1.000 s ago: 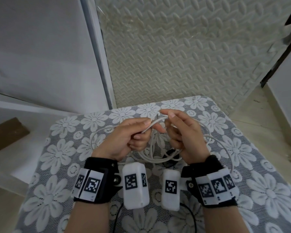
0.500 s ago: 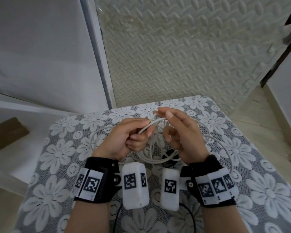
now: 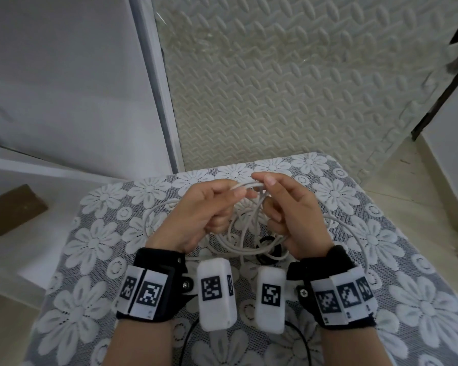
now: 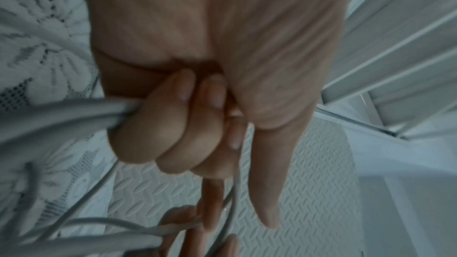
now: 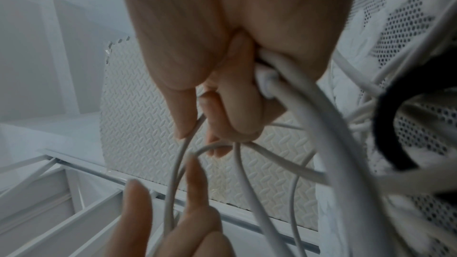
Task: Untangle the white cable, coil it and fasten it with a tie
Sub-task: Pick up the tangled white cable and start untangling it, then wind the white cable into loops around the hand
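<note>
The white cable (image 3: 249, 184) is held up between both hands above the flowered tablecloth (image 3: 90, 244), and its loose loops (image 3: 238, 247) hang under them and spread over the cloth. My left hand (image 3: 204, 207) pinches a strand at thumb and forefinger, with its other fingers curled round a bundle of strands (image 4: 81, 112). My right hand (image 3: 288, 207) pinches the same strand a little to the right; its curled lower fingers hold more loops and a white connector (image 5: 267, 83). A black tie (image 3: 273, 249) lies on the cloth under the loops, dark and curved (image 5: 385, 128) in the right wrist view.
The small table ends just beyond my hands, with an embossed foam mat (image 3: 275, 88) on the floor past it. A white panel (image 3: 64, 75) stands at the left, a brown block (image 3: 13, 207) on a white ledge beside the table, and black wrist-camera leads (image 3: 299, 336) near me.
My right hand has lifted and drawn its pinch slightly up and away, so the strand between the two hands runs flatter. The left hand has barely shifted.
</note>
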Tool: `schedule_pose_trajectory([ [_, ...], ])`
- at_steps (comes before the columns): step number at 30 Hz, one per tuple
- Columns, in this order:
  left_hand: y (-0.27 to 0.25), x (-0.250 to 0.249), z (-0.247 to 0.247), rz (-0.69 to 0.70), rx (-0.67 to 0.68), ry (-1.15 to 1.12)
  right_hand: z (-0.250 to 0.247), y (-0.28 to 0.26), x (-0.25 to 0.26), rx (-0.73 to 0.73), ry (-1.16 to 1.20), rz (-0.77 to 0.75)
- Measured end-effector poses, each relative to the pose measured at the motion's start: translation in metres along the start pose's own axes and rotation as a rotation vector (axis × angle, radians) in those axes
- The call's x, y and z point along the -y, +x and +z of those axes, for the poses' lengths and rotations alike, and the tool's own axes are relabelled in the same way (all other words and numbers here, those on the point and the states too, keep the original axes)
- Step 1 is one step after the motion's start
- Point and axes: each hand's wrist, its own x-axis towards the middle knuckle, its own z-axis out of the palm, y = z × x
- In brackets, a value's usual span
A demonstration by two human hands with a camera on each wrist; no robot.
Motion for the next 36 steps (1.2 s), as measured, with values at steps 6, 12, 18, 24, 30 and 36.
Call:
schedule_pose_trajectory([
  [6, 0.002, 0.0, 0.004, 0.036, -0.081, 0.119, 0.002, 0.0, -0.002, 0.004, -0.034, 0.0],
  [12, 0.002, 0.001, 0.006, 0.044, -0.041, 0.127, 0.002, 0.0, -0.003, -0.009, -0.034, 0.006],
  [18, 0.004, 0.001, 0.012, 0.037, -0.082, 0.149, 0.005, 0.001, -0.003, -0.029, -0.101, 0.006],
  [24, 0.005, 0.001, 0.012, 0.041, -0.198, 0.137, 0.01, 0.001, -0.006, -0.033, -0.1, 0.053],
  [30, 0.006, 0.001, 0.012, 0.044, -0.277, 0.056, 0.004, 0.001, -0.003, 0.019, 0.066, 0.078],
  [36, 0.003, -0.001, 0.003, 0.074, -0.32, -0.065, -0.016, 0.003, 0.001, -0.074, 0.012, 0.036],
])
